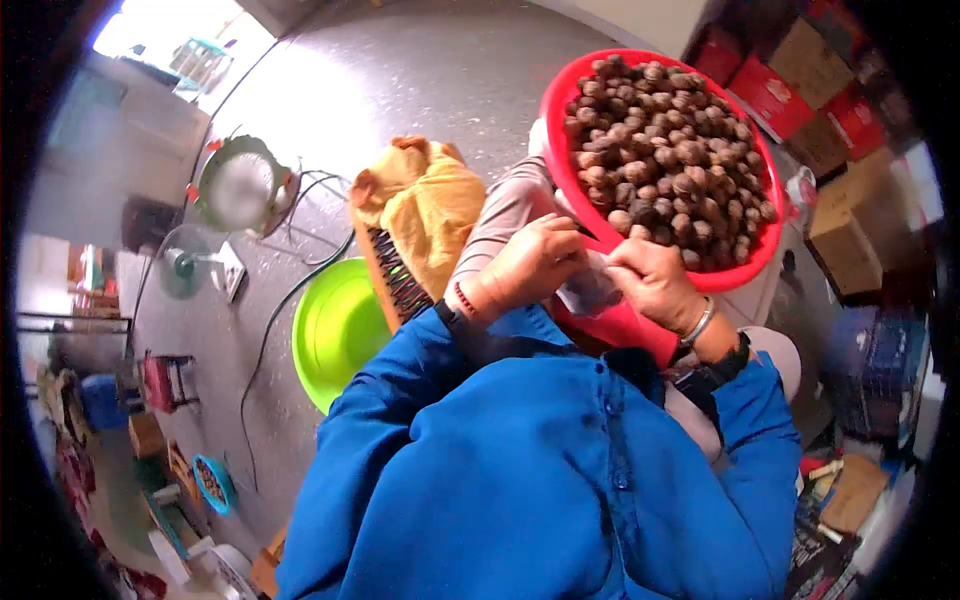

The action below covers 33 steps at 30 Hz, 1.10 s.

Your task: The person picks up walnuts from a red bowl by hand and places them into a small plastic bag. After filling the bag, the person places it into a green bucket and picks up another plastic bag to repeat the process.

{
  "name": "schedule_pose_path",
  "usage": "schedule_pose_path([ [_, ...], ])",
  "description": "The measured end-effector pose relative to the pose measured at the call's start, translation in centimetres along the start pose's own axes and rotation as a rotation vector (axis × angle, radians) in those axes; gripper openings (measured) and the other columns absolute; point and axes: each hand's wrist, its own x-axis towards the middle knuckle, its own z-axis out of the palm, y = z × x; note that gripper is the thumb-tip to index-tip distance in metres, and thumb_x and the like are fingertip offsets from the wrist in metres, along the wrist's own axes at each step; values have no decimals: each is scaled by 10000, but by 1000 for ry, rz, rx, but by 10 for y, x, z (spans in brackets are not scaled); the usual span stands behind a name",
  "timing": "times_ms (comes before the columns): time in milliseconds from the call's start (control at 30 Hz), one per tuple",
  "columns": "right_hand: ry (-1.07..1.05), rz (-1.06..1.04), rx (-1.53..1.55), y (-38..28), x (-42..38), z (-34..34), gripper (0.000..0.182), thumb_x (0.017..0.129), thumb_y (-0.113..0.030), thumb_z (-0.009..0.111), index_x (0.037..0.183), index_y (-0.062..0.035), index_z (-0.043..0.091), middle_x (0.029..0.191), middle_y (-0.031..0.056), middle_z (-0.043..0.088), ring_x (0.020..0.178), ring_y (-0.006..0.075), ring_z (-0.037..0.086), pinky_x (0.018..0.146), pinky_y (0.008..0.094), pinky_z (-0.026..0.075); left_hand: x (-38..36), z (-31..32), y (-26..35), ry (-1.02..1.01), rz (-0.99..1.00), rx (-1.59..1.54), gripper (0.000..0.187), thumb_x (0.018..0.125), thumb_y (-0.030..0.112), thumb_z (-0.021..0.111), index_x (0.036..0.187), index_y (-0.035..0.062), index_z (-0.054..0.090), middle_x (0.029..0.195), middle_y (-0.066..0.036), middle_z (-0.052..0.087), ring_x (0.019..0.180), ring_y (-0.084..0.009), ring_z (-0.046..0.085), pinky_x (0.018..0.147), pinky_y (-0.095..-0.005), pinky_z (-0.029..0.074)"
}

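My left hand (535, 262) and right hand (650, 280) both clamp 1 pale plastic bag (590, 290) between them, just near of the red basin (560, 150) of nuts (670, 160).

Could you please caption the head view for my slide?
Both hands, left hand and right hand, meet beside a red basin of brown nuts.

glossy red plastic basin (560, 110), rough brown nuts (665, 150)

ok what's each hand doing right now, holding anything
left hand: curled shut, touching the pale object between the hands; what it holds cannot be told.
right hand: curled around the same pale object, beside the red basin.
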Motion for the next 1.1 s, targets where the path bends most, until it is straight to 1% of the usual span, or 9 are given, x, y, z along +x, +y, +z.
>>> schedule_pose_path([
  [167,156,37,48,-9,8,-12,120,904,-126,727,865,-48,644,740,95,618,698,209,622,661,328,502,-14,-46,1,201,-26,13,76,730,77,729,759,73,659,828,-112,643,783,-322,628,723,-402,509],
  [200,170,69,39,-9,8,-13,122,907,-128,726,869,-48,642,734,93,611,686,202,616,655,324,500,-13,-81,26,167,-245,-95,60,770,68,746,795,68,692,827,-104,646,778,-263,642,701,-345,509],
  [267,190,5,-62,1,8,-9,96,912,-95,712,883,-47,634,726,90,596,652,193,597,620,328,483,-28,-114,21,234,-254,-42,81,809,21,763,852,46,700,831,-69,660,782,-181,633,735,-320,520],
  [333,144,11,-79,2,7,-6,84,910,-72,703,887,-46,627,736,96,591,653,200,591,612,332,474,-45,-151,23,276,-266,98,92,812,31,772,863,37,695,834,-58,654,785,-157,624,733,-298,507],
  [567,39,-67,-157,14,5,12,110,878,-23,705,840,-34,602,760,150,594,673,312,612,646,364,489,-142,-220,10,485,-784,127,79,885,82,748,888,20,700,802,32,656,775,-47,555,716,-240,467],
  [667,36,-70,-180,10,6,18,115,867,-21,713,836,-33,603,755,150,597,666,320,610,637,369,489,-205,-224,-20,560,-905,69,114,877,112,760,879,9,711,725,24,651,698,-49,558,623,-243,453],
  [1033,13,-102,-311,8,9,26,105,837,-24,724,838,-39,620,768,150,626,711,354,645,635,414,503,-420,-158,-94,561,-1380,294,176,815,178,765,874,13,747,787,-41,731,723,-116,643,683,-287,520],
  [1067,11,-105,-344,6,9,26,103,833,-27,723,841,-39,622,770,152,629,716,360,648,637,422,505,-430,-150,-97,544,-1446,339,202,775,232,755,864,50,759,819,-138,750,753,-236,719,733,-362,558],
  [1100,8,-104,-347,5,10,27,103,833,-27,723,841,-39,622,770,152,629,716,360,648,637,422,505,-436,-145,-99,520,-1471,405,201,774,240,750,865,61,762,831,-145,749,768,-254,723,741,-372,561],
])
